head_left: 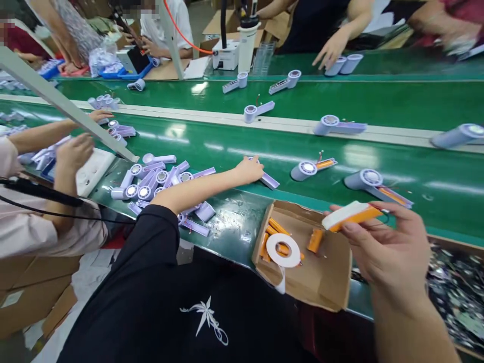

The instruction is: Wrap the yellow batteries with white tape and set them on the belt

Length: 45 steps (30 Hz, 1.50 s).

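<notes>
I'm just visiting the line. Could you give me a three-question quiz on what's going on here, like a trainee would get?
1. True or false: the right hand holds an orange battery.
2. What does the left hand touch on the green belt: A) a lilac fan part, B) a tape roll, C) scissors?
3. What white ring lies in the cardboard box?

Key: 1 true; 2 A; 3 the tape roll.

A factory assembly line: green conveyor belts [378,101] carry lilac fan housings [151,181], with several seated workers alongside.
</notes>
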Each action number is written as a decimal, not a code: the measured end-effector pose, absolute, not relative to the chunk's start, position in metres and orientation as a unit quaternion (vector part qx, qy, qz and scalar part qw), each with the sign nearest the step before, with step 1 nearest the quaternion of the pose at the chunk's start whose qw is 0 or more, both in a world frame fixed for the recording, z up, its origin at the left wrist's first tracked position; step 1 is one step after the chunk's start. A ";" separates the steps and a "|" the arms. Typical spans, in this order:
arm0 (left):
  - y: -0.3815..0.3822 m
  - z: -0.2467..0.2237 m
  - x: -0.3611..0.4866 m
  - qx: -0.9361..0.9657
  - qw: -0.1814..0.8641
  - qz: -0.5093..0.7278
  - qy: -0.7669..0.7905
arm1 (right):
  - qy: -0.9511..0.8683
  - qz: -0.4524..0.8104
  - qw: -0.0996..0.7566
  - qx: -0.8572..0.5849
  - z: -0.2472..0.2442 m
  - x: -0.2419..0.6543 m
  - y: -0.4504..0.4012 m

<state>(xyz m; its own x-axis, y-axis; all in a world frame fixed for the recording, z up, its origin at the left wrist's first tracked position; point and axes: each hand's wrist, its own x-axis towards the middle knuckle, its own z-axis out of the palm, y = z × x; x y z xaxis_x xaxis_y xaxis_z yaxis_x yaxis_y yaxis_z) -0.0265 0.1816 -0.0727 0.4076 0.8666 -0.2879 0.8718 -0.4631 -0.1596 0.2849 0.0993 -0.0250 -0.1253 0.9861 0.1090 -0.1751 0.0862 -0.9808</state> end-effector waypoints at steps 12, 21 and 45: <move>0.248 -0.065 -0.039 0.814 0.183 -0.134 0.535 | -0.695 0.509 0.350 -0.367 -0.093 0.206 0.212; 0.243 -0.074 -0.032 0.784 0.183 -0.053 0.591 | -0.879 0.195 0.012 -0.435 -0.084 0.175 0.215; 0.119 -0.037 0.034 0.887 0.085 0.028 0.453 | -0.779 0.321 0.115 -0.526 -0.026 0.296 0.030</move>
